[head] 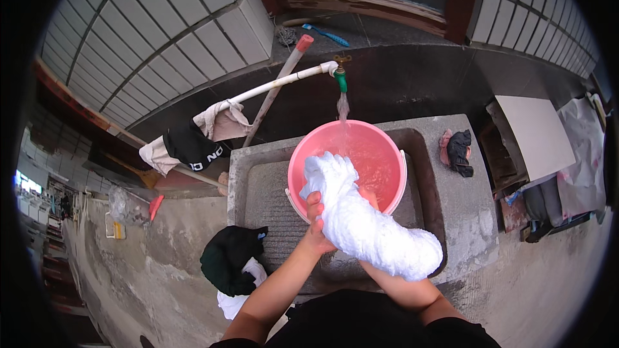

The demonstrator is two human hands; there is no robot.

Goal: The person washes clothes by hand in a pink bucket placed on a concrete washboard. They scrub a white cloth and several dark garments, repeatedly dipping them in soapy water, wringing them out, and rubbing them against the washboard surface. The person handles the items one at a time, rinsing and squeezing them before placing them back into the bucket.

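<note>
A bunched white cloth (372, 224) is held over the near side of a pink plastic bucket (296, 174). My left hand (320, 227) grips it from the left, with the fingers curled round its edge. Most of my right hand (370, 198) is hidden behind the cloth; some fingers show at its upper side, against it. The bucket stands in a stone wash sink (464, 212) and holds water. From a brass tap with a green spout (341, 79), water runs into the bucket.
Dark and white clothes (232, 258) lie at the sink's left edge. Small dark and pink cloths (458, 152) rest on its right ledge. More cloths (193, 145) hang on a white pipe (280, 84). A blue toothbrush (329, 36) lies on the sill. A board-topped stand (534, 135) is at right.
</note>
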